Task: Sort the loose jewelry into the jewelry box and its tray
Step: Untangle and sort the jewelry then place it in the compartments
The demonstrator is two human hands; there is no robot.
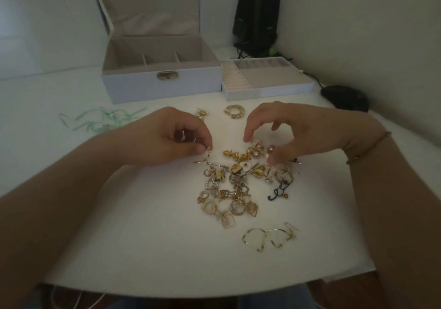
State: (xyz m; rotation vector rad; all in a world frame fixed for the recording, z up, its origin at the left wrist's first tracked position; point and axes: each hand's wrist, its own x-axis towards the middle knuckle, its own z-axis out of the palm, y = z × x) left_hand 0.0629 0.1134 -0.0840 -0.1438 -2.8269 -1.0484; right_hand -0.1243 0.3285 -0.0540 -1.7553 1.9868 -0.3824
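Observation:
A heap of loose gold jewelry (241, 184) lies in the middle of the white table. My left hand (171, 139) pinches a small gold earring (208, 151) between thumb and forefinger at the heap's upper left edge. My right hand (281, 129) arches over the heap's top right, its fingertips touching pieces there; whether it grips one I cannot tell. The white jewelry box (162, 79) stands open at the back, its compartments bare. Its tray (269, 89) sits beside it on the right.
A gold chain ring (234, 111) and a small gold piece (201, 113) lie apart behind the heap. Two thin hoop earrings (269, 237) lie near the front. Green ribbon (102, 118) sprawls at left. Black speakers (257, 15) and a mouse (344, 97) stand at back right.

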